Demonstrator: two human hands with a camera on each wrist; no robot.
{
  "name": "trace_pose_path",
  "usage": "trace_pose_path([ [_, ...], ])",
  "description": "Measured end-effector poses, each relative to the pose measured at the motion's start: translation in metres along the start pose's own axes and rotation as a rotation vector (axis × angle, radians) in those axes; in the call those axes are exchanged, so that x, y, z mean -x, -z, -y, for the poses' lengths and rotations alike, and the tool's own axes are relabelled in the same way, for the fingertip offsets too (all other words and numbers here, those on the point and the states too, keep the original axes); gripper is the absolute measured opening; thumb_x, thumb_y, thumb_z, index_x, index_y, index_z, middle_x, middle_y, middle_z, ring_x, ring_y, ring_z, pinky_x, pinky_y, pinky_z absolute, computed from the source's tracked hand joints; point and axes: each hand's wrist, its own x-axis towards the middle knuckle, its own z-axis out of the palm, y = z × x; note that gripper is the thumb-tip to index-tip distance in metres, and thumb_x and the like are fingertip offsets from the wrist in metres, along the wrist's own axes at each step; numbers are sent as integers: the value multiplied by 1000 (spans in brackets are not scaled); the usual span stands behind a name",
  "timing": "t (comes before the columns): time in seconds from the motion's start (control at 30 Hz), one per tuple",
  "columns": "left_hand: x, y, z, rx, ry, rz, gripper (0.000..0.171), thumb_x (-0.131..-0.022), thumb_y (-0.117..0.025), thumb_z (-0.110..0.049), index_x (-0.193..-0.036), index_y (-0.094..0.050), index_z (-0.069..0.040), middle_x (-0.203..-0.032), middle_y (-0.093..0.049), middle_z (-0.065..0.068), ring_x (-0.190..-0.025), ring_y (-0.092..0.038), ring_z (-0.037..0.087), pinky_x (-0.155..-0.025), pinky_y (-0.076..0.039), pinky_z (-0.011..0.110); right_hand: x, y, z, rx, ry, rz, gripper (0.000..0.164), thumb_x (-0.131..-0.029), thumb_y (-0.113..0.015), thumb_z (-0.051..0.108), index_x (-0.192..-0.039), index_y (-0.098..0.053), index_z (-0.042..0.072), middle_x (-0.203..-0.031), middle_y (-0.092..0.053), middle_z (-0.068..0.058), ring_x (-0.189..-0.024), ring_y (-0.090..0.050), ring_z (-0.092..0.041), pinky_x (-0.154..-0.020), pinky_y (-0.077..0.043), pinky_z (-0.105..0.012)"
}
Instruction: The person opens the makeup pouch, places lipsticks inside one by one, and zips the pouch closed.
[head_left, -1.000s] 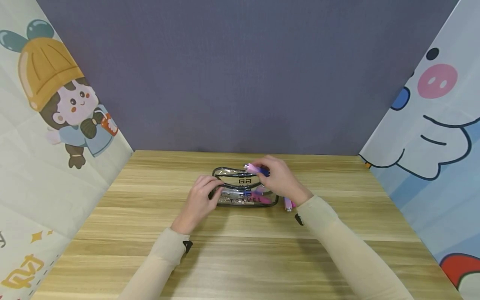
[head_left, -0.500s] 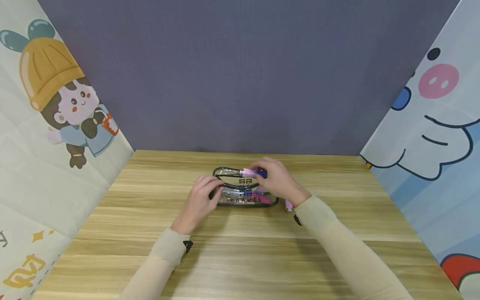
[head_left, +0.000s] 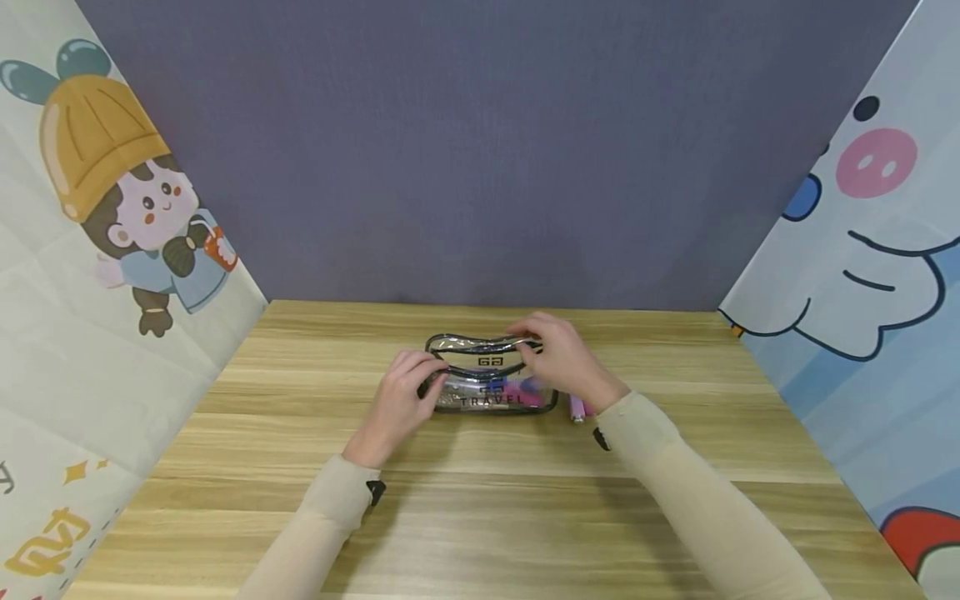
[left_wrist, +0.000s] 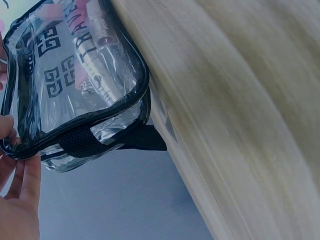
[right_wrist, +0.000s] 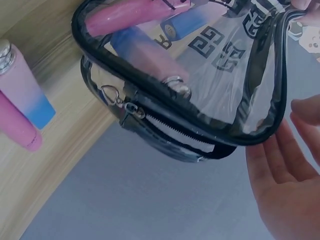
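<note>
Your right hand (head_left: 566, 358) has just let go of a bottle: half a second ago it held one over the open mouth, and now there is nothing between its fingers and thumb, which stand apart at the right end of the mouth. Whether they also press the rim, I cannot tell. The bottle seems to have gone inside, which I judge puts your work one item further on.

The clear bag (head_left: 480, 375) sits on the table (head_left: 480, 500), mouth up, between your hands. Your left hand (head_left: 405, 392) pinches the left end of its near rim, as it did before.

Now the count — one bag, two hands. Outside, just right of the bag, lie two items: one pink-and-blue bottle (right_wrist: 27, 85) and one pink tube (right_wrist: 20, 125), side by side. Inside you can make out two blue-ended bottles (right_wrist: 147, 60), one glossy pink tube (right_wrist: 135, 15) and at least one silvery tube (left_wrist: 97, 75) — overlap and glare keep the full number from showing.
</note>
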Motion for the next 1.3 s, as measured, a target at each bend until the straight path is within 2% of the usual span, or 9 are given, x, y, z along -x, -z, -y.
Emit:
trace_pose_path([
  [0.27,-1,0,1,-2,-9,-8,20,-83,-79,2,-102,-74,3,-100,-70,12,-95,-63,26,-83,-58,35,2,9,-5,-6,-21,-34,25,-95,-65,1,-119,-71,3,-117,-68,-10,-109,-64,-28,-94,-56,-44],
  [0.47,-2,1,-1,-1,2,1,20,-83,-79,2,-103,-74,3,-101,-71,12,-96,-63,27,-84,-58,35,5,15,-10,-13,-44,-60,28,-93,-65,-1,-121,-70,1,-117,-68,-13,-108,-64,-32,-95,-55,-49],
  [0.67,-2,0,0,0,6,1,18,-84,-78,1,-102,-74,3,-100,-71,12,-95,-63,26,-83,-58,35,8,17,-15,13,-48,-81,29,-92,-68,0,-121,-70,1,-115,-69,-12,-103,-64,-28,-93,-56,-46],
  [0.83,-1,-1,1,-3,-16,-15,20,-82,-79,2,-101,-74,3,-99,-71,12,-93,-63,26,-81,-58,35,13,19,-20,23,-62,-91,29,-93,-65,1,-121,-69,0,-115,-69,-15,-106,-64,-31,-96,-54,-49],
  [1.07,-1,-1,1,0,2,-1,19,-84,-79,1,-102,-74,3,-100,-71,12,-94,-63,26,-83,-58,35,19,25,-30,12,-128,-112,29,-94,-62,2,-122,-68,0,-117,-67,-16,-108,-63,-32,-97,-53,-49],
  [1.3,0,-2,3,0,-8,-12,21,-82,-80,3,-101,-74,3,-100,-71,12,-94,-63,26,-82,-58,35,24,26,-43,30,-134,-135,31,-91,-64,-2,-122,-67,-3,-119,-67,-20,-107,-63,-35,-96,-54,-52],
])
